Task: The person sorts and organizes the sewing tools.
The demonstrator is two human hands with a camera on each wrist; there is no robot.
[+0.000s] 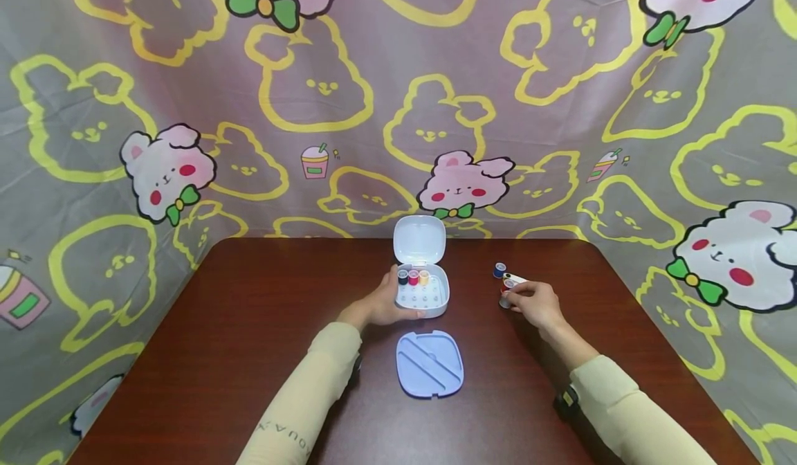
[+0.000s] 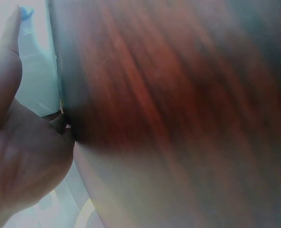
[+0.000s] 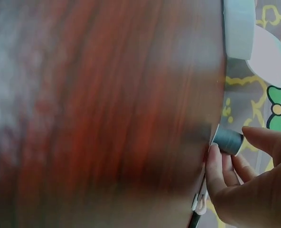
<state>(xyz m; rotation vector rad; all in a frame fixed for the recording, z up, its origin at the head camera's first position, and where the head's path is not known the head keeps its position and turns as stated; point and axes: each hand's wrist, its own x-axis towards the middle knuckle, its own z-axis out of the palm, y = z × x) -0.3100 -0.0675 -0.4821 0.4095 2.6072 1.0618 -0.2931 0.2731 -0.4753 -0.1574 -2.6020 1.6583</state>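
In the head view a small white sewing box [image 1: 440, 307] stands with its lid [image 1: 420, 240] raised. Black, red and yellow thread spools [image 1: 414, 278] fill part of its back row, with rows of small pegs in front. My left hand [image 1: 381, 304] grips the box at its near left corner, seen close against the white wall [image 2: 38, 85] in the left wrist view. Over to the right, my right hand [image 1: 540, 304] pinches a grey thread spool [image 3: 227, 140] between thumb and fingers. A red spool [image 1: 508, 284] and a blue spool [image 1: 499, 270] stand just beyond it.
A light-blue square tray [image 1: 429, 365] with a diagonal band lies in front of the box. Beside the loose spools is a small white-and-dark item [image 1: 515, 279]. The brown table [image 1: 249, 368] ends at a patterned cloth [image 1: 349, 195] at the back and sides.
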